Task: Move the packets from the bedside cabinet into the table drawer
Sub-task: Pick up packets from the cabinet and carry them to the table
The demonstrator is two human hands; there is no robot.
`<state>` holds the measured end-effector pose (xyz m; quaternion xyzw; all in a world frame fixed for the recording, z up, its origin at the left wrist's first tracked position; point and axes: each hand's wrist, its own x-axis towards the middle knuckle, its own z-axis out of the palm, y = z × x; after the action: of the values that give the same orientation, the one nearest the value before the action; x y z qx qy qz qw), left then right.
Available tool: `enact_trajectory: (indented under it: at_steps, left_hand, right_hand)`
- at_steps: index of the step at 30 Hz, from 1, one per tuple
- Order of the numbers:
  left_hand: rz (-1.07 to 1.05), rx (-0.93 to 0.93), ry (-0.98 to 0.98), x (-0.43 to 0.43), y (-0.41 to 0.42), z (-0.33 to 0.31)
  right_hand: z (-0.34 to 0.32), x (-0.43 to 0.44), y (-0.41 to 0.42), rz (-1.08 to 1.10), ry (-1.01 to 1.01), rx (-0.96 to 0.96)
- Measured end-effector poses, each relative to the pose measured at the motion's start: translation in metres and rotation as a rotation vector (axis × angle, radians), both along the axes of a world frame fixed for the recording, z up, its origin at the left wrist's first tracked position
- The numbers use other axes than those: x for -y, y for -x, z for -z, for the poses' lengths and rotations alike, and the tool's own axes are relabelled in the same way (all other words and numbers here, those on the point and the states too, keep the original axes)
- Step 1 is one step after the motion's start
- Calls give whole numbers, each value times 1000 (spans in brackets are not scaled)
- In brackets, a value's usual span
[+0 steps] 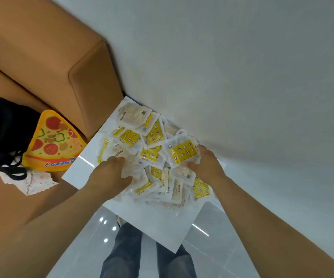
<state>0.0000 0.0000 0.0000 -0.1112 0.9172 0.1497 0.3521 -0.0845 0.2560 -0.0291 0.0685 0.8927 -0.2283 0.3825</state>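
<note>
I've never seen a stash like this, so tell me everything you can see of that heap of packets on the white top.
The heap of packets is a loose pile of small flat sachets, apparently clear-edged plastic; many carry yellow patterned panels, others look pale beige. It lies on the white cabinet top, near the wall. The left hand and right hand grip into its near sides, curled among the sachets.

Fingertips of my left hand [110,173] and right hand [208,165] are buried among the packets [154,137]; packet print blurred, unreadable.
</note>
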Motion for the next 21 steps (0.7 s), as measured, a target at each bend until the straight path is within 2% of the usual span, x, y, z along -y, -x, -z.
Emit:
enact_trajectory:
  at_steps: [7, 17, 21]
  left_hand:
    - [-163, -21, 6, 7, 0, 29]
    - [-515, 34, 29, 5, 7, 51]
    - [-508, 48, 80, 7, 10, 55]
  right_hand:
    - [22, 16, 1, 162, 57, 20]
    - [35, 27, 0, 448, 72, -106]
    - [37, 29, 3, 631, 101, -77]
